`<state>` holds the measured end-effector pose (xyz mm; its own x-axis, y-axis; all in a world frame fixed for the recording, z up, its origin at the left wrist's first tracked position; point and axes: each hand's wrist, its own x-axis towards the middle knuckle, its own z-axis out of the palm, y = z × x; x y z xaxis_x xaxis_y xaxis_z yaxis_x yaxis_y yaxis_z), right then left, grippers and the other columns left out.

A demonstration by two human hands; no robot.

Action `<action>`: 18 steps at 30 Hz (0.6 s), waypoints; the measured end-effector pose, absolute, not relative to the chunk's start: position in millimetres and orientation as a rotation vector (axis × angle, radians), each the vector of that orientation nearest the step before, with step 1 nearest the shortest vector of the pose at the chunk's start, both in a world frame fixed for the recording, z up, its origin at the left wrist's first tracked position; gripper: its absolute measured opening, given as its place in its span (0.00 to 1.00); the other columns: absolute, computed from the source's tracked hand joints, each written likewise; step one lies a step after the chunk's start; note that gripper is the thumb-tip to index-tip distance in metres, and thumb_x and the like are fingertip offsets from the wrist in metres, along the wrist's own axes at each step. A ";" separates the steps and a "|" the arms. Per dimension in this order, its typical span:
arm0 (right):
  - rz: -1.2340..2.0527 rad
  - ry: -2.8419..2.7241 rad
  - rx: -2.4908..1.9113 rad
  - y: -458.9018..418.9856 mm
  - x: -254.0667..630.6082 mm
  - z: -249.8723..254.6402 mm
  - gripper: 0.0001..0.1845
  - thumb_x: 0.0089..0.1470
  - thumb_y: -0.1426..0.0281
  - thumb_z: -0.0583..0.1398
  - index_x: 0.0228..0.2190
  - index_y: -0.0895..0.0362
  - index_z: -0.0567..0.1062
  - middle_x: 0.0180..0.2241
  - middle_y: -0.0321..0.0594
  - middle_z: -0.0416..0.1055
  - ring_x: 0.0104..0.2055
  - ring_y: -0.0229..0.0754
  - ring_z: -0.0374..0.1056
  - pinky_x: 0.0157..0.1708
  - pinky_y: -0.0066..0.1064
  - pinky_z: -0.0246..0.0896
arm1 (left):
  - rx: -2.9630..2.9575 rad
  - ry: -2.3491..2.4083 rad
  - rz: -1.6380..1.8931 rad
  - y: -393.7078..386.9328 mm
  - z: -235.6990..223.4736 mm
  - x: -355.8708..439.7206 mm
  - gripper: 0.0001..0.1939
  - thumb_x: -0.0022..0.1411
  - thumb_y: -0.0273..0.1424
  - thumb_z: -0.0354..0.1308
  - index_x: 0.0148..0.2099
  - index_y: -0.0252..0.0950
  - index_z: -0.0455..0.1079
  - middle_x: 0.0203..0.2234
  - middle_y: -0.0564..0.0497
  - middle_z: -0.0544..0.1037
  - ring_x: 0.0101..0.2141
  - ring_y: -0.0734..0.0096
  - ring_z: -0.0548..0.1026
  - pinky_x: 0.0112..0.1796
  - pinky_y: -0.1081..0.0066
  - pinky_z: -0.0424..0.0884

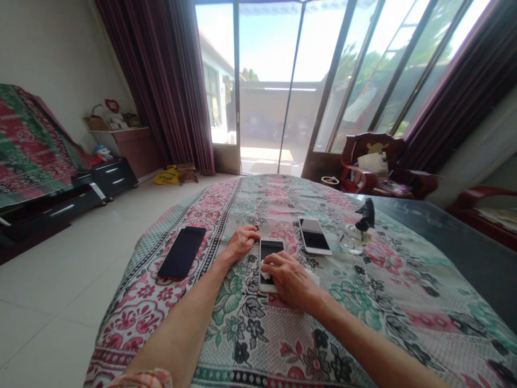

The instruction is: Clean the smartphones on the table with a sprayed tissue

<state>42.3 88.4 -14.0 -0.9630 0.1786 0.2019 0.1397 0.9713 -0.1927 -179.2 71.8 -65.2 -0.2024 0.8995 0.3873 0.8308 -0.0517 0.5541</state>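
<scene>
A white-framed smartphone [265, 287] lies flat on the flowered tablecloth, its dark screen partly covered by my right hand [290, 274]. Bent fingers of that hand press a white tissue [265, 268] onto the screen. My left hand [243, 240] rests on the cloth with its fingers curled, gripping the phone at its upper left corner. To the right lies a second white smartphone [315, 235], face up. A black smartphone with a red edge [182, 252] is left of my left forearm. Beyond the second phone stands a clear spray bottle [354, 240] with a black trigger head.
The round table wears a patterned tablecloth [238, 334]. White material [313, 276] shows beside my right wrist. A dark surface [436, 231] adjoins on the right, with a wooden armchair [371, 161] behind. A yellow bag [167, 175] lies on the floor near the curtain [161, 81].
</scene>
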 end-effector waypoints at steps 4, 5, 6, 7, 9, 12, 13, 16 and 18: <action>0.344 -2.927 -0.143 70.3 59.1 -13.9 0.09 0.55 0.76 0.56 0.37 0.55 0.75 0.40 0.40 0.71 0.40 0.42 0.61 0.43 0.33 0.58 | 1.923 2.078 1.118 72.5 -67.2 -179.5 0.18 0.54 0.18 0.49 0.37 0.37 0.79 0.43 0.50 0.78 0.44 0.71 0.74 0.51 0.73 0.68; 0.360 -2.930 -0.130 69.9 59.7 -14.0 0.09 0.55 0.76 0.56 0.37 0.55 0.75 0.40 0.39 0.71 0.40 0.41 0.61 0.43 0.32 0.58 | 1.918 2.078 1.118 72.6 -67.5 -179.7 0.18 0.54 0.18 0.49 0.37 0.37 0.79 0.43 0.50 0.78 0.45 0.71 0.74 0.51 0.73 0.68; 0.369 -2.926 -0.127 71.6 58.5 -14.2 0.09 0.55 0.77 0.56 0.36 0.55 0.75 0.40 0.40 0.71 0.40 0.41 0.61 0.43 0.32 0.59 | 1.912 2.081 1.114 72.7 -67.6 -179.9 0.19 0.54 0.18 0.49 0.37 0.37 0.79 0.43 0.50 0.78 0.45 0.70 0.75 0.51 0.73 0.68; 0.369 -2.917 -0.132 75.2 55.7 -14.7 0.10 0.56 0.77 0.55 0.36 0.55 0.75 0.40 0.40 0.71 0.40 0.41 0.61 0.43 0.32 0.59 | 1.904 2.087 1.109 72.7 -67.5 -180.2 0.19 0.53 0.18 0.49 0.37 0.37 0.79 0.43 0.50 0.78 0.45 0.70 0.75 0.50 0.72 0.68; 0.344 -2.887 -0.165 87.0 45.9 -16.3 0.11 0.57 0.77 0.54 0.36 0.55 0.76 0.40 0.40 0.72 0.39 0.41 0.61 0.42 0.31 0.59 | 1.896 2.094 1.099 72.9 -67.3 -180.9 0.19 0.53 0.17 0.49 0.37 0.37 0.79 0.44 0.49 0.77 0.45 0.70 0.75 0.50 0.72 0.68; 0.279 -2.832 -0.218 109.1 26.1 -19.9 0.14 0.58 0.78 0.53 0.35 0.55 0.77 0.40 0.41 0.72 0.39 0.41 0.62 0.42 0.31 0.58 | 1.901 2.090 1.075 73.4 -67.6 -182.2 0.19 0.53 0.18 0.49 0.37 0.38 0.79 0.44 0.50 0.77 0.45 0.70 0.74 0.50 0.72 0.69; 0.262 -2.817 -0.234 115.8 19.5 -21.0 0.14 0.58 0.79 0.53 0.35 0.55 0.77 0.40 0.41 0.72 0.40 0.41 0.62 0.43 0.31 0.57 | 1.902 2.090 1.068 73.6 -68.0 -182.6 0.19 0.53 0.18 0.49 0.37 0.38 0.79 0.44 0.50 0.77 0.45 0.71 0.74 0.50 0.73 0.69; 0.211 -2.791 -0.301 131.3 3.2 -22.7 0.15 0.58 0.79 0.53 0.36 0.56 0.78 0.40 0.41 0.72 0.40 0.41 0.63 0.43 0.31 0.56 | 1.904 2.094 1.065 74.0 -69.5 -183.2 0.18 0.54 0.19 0.50 0.37 0.38 0.79 0.43 0.50 0.77 0.44 0.71 0.74 0.49 0.73 0.69; 0.176 -2.785 -0.355 137.7 -4.1 -22.6 0.15 0.58 0.79 0.53 0.36 0.55 0.78 0.40 0.41 0.73 0.40 0.41 0.63 0.43 0.31 0.56 | 1.912 2.087 1.075 73.6 -69.9 -183.2 0.19 0.54 0.18 0.49 0.38 0.38 0.79 0.43 0.50 0.77 0.44 0.71 0.74 0.49 0.73 0.69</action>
